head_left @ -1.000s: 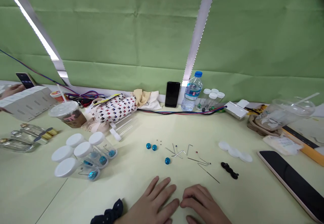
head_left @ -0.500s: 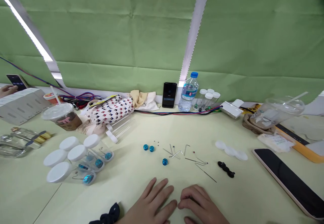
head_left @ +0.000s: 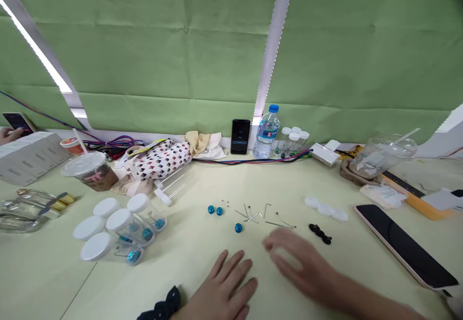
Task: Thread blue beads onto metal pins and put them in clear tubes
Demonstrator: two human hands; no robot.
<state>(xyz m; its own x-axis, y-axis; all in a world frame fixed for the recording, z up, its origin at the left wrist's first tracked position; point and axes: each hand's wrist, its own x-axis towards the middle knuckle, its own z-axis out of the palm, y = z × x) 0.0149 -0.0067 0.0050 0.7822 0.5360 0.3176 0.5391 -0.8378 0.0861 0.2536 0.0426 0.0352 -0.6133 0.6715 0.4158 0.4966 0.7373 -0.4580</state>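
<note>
My left hand (head_left: 224, 291) lies flat on the pale table (head_left: 202, 252) near its front edge, fingers spread, holding nothing. My right hand (head_left: 300, 262) hovers further forward, blurred by motion, its fingertips close to the thin metal pins (head_left: 280, 223). More bent pins (head_left: 253, 214) lie a little beyond. One blue bead (head_left: 238, 228) sits just ahead of my left hand, and two more blue beads (head_left: 215, 210) lie side by side behind it. A short black cord (head_left: 320, 233) lies to the right of the pins.
Several white-capped clear vials (head_left: 119, 223) lie at the left. Loose white lids (head_left: 325, 209) and a dark tablet (head_left: 405, 243) are at the right. A phone (head_left: 240, 137), a water bottle (head_left: 266, 132), a patterned pouch (head_left: 159, 158) and a lidded drink cup (head_left: 90, 170) stand along the back. Another person's hand (head_left: 5, 134) shows at far left.
My right hand has lifted from beside my left hand and moved forward and right toward the pins. My left hand has stayed flat. The view has shifted slightly.
</note>
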